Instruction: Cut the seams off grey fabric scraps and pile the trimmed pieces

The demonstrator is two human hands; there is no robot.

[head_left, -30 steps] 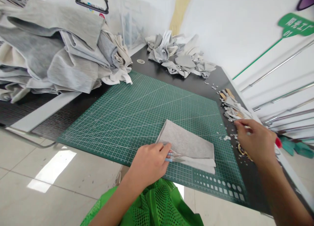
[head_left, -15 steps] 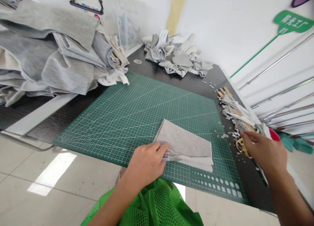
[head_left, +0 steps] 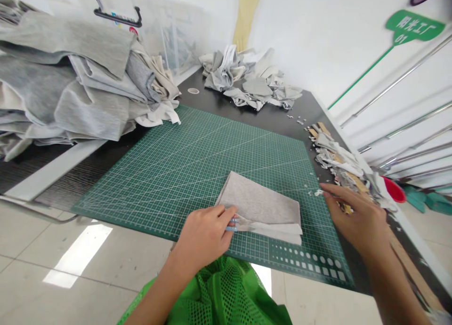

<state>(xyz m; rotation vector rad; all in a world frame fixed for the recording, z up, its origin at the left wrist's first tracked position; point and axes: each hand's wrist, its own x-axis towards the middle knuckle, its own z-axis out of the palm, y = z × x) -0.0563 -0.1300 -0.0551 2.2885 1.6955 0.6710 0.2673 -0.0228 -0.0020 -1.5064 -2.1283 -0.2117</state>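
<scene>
My left hand (head_left: 201,235) pinches the near edge of a folded grey fabric piece (head_left: 259,203), which lies on a green cutting mat (head_left: 169,184). Small blue marks show at its fingertips, too small to identify. My right hand (head_left: 356,219) hovers over the mat's right edge, fingers extended, holding nothing visible. Beneath it lies a mound of fabric scraps and wooden strips (head_left: 339,162). Gold-coloured scissors (head_left: 345,208) are mostly hidden under that hand.
A tall stack of grey and cream fabric (head_left: 70,80) rises at the left, and crumpled offcuts (head_left: 250,78) lie on the black table (head_left: 282,113) beyond the mat. A green mesh bag (head_left: 219,292) sits below the table edge. Metal rods (head_left: 399,80) lean at the right.
My right hand has moved left, over the scissors towards the mat edge. My left hand stays on the fabric. The whole view has drifted slightly.
</scene>
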